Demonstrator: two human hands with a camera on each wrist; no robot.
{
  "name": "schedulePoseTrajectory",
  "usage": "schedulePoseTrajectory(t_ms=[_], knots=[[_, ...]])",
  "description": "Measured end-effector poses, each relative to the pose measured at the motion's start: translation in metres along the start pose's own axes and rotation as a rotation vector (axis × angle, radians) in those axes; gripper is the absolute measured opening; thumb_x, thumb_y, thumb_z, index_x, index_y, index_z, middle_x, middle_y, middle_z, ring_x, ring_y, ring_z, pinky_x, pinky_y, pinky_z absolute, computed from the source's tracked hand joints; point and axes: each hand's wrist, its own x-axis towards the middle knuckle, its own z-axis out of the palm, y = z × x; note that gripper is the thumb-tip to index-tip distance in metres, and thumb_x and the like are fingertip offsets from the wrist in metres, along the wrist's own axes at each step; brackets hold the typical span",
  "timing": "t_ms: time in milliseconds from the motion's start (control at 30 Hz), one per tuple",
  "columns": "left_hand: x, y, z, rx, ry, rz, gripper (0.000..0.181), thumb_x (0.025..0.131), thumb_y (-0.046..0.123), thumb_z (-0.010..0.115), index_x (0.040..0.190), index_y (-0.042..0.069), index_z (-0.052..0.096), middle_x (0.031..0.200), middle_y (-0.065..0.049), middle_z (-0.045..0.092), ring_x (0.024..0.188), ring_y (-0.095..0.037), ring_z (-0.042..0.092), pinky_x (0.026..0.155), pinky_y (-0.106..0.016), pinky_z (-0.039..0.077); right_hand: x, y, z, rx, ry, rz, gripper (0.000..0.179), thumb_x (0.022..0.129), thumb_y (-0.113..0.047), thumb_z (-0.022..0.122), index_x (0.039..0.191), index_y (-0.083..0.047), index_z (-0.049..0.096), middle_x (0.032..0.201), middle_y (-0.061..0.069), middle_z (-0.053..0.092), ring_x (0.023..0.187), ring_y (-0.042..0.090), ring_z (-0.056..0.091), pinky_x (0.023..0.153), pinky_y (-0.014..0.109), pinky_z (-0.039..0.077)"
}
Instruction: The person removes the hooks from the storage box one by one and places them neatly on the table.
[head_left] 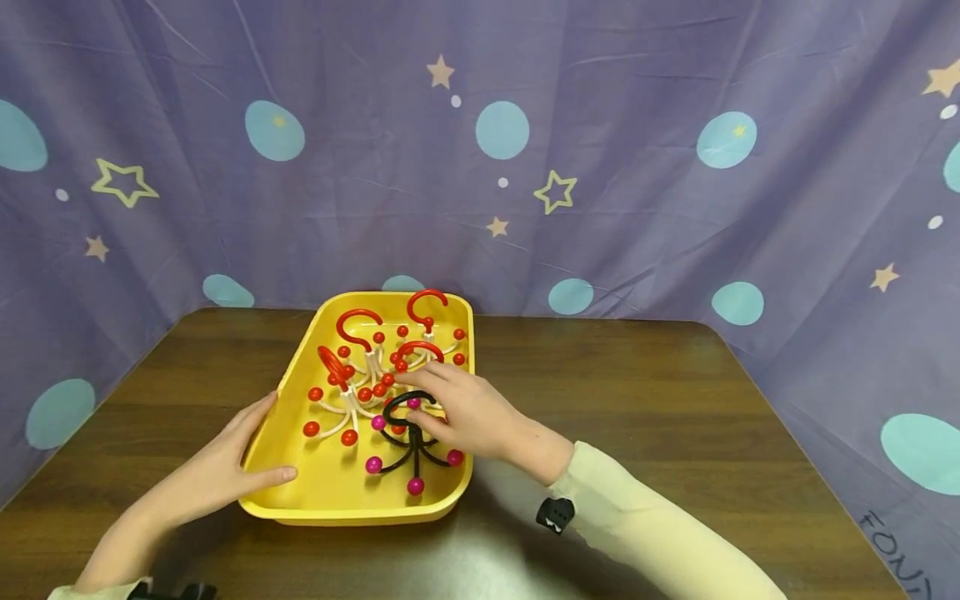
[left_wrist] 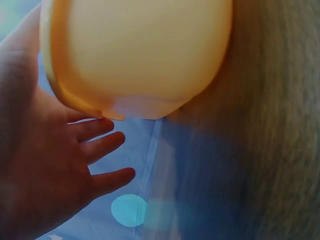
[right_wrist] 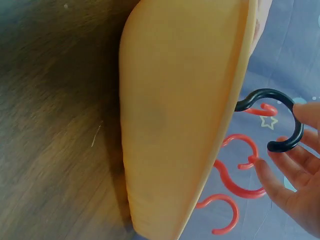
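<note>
A black hook hanger [head_left: 415, 442] with curved arms tipped in magenta balls stands in the near right part of a yellow tray [head_left: 300, 497]. My right hand [head_left: 480, 412] is at its hook, thumb on the near side and outstretched fingers beyond; the right wrist view shows the thumb overlapping the black hook [right_wrist: 272, 93], with the fingers spread around it. Beside it in the tray are several red-hooked hangers [head_left: 350, 404] with white arms and red balls. My left hand [head_left: 206, 475] rests at the tray's left rim, thumb over the edge, its straight fingers [left_wrist: 102, 147] spread outside the wall.
The tray sits on a dark wooden table [head_left: 615, 400], left of its middle. Behind the table hangs a purple curtain [head_left: 637, 208] patterned with stars and dots. A small black clip-like object [head_left: 555, 514] is at the right sleeve.
</note>
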Motion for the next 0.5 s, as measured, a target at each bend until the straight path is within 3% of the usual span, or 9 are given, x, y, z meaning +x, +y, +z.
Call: schedulePoseTrajectory(t_ms=[100, 200, 300, 433, 500], knots=[[-0.005, -0.002, 0.001, -0.015, -0.012, 0.011, 0.101, 0.075, 0.028, 0.072, 0.147, 0.01, 0.003, 0.144, -0.026, 0.015, 0.124, -0.045, 0.026, 0.095, -0.037, 0.035, 0.003, -0.002, 0.001, 0.019, 0.019, -0.015, 0.034, 0.089, -0.026, 0.058, 0.121, -0.015, 0.055, 0.108, -0.004, 0.058, 0.101, 0.008, 0.053, 0.088, 0.023, 0.043], [-0.009, -0.005, 0.002, -0.05, -0.02, 0.045, 0.102, 0.074, 0.023, 0.073, 0.147, 0.012, 0.003, 0.145, -0.025, 0.014, 0.123, -0.043, 0.025, 0.09, -0.009, 0.027, 0.005, -0.003, 0.001, 0.027, 0.024, -0.016, 0.027, 0.089, -0.023, 0.058, 0.115, -0.015, 0.059, 0.106, -0.005, 0.059, 0.099, 0.007, 0.054, 0.088, 0.022, 0.043], [-0.011, -0.008, 0.004, -0.093, -0.026, 0.089, 0.105, 0.072, 0.019, 0.074, 0.147, 0.014, 0.001, 0.145, -0.026, 0.011, 0.129, -0.031, 0.02, 0.085, 0.002, 0.015, 0.006, -0.004, 0.001, 0.038, 0.022, -0.015, 0.021, 0.09, -0.02, 0.057, 0.109, -0.015, 0.062, 0.103, -0.005, 0.06, 0.097, 0.007, 0.055, 0.086, 0.022, 0.044], [-0.014, -0.011, 0.006, -0.113, -0.029, 0.13, 0.109, 0.071, 0.02, 0.075, 0.147, 0.016, -0.001, 0.148, -0.023, 0.007, 0.128, 0.005, 0.01, 0.086, 0.003, 0.013, 0.007, -0.004, 0.002, 0.058, 0.019, -0.008, 0.019, 0.091, -0.018, 0.055, 0.108, -0.015, 0.063, 0.102, -0.005, 0.061, 0.096, 0.007, 0.056, 0.086, 0.022, 0.044], [-0.016, -0.013, 0.007, -0.132, -0.036, 0.15, 0.109, 0.071, 0.022, 0.076, 0.147, 0.017, -0.002, 0.149, -0.021, 0.005, 0.123, 0.015, 0.007, 0.086, 0.003, 0.013, 0.008, -0.004, 0.002, 0.064, 0.015, 0.001, 0.019, 0.091, -0.019, 0.054, 0.108, -0.016, 0.063, 0.102, -0.006, 0.062, 0.096, 0.006, 0.056, 0.085, 0.022, 0.044]])
